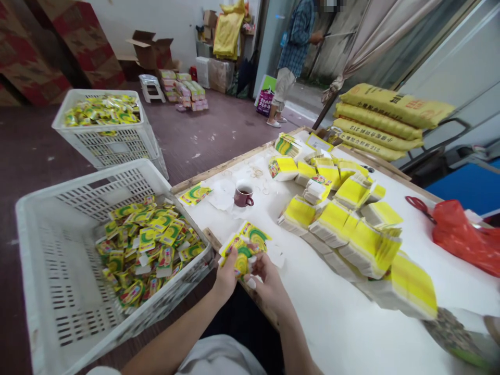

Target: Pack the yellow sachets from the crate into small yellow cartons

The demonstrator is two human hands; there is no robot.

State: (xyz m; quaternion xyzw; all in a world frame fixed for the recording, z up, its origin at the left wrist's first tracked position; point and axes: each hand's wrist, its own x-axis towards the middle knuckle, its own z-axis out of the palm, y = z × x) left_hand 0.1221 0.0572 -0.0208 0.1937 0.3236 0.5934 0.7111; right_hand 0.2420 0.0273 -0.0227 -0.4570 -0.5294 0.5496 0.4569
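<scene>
Between my two hands is a yellow and green printed card packet point(241, 255), held over the near edge of the white table. My left hand point(226, 274) grips its left side with the thumb on top. My right hand point(266, 277) has its fingers bent at the packet's right edge; a small white piece shows at the fingertips, too small to name. Another yellow and green card point(255, 232) lies just behind, on the table. To my left, a white plastic crate point(35, 250) holds a heap of similar small packets point(150, 239).
Stacks of yellow cards point(344, 219) cover the table's right half. A maroon cup point(244, 194) with dark liquid stands behind my hands. Beyond are a second filled crate point(113, 143), yellow sacks point(378, 122), a red plastic bag point(464, 234) and a person point(295, 52) by the doorway.
</scene>
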